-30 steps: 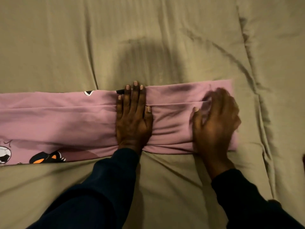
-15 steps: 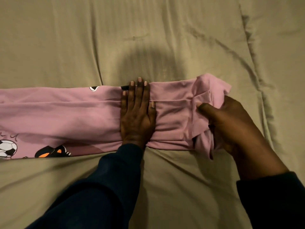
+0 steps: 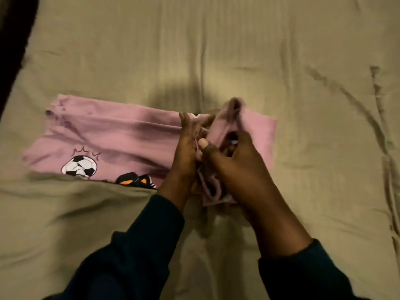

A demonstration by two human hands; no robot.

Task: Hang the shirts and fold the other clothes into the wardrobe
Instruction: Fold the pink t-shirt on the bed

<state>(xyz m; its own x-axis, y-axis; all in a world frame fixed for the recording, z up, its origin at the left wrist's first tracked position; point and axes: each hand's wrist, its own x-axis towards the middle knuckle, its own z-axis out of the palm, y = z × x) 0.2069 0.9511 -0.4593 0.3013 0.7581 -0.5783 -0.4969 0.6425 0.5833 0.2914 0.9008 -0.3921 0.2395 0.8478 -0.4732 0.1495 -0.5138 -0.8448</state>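
Note:
A pink garment with a football print and a black-and-orange print lies folded into a long strip across the bed. My left hand stands on edge with straight fingers, pressing the strip near its middle. My right hand grips the strip's right end, which is lifted and folded over toward the left hand. A flat pink layer still shows beyond the right hand. The frame is blurred around the fingers.
The garment lies on an olive-green bedsheet with creases running down its right side. A dark edge shows at the far left. Both forearms wear dark sleeves.
My right hand has lifted the garment's right end and carried it leftward to meet the left hand, which turned from flat onto its edge. The view shifted, revealing the garment's left end.

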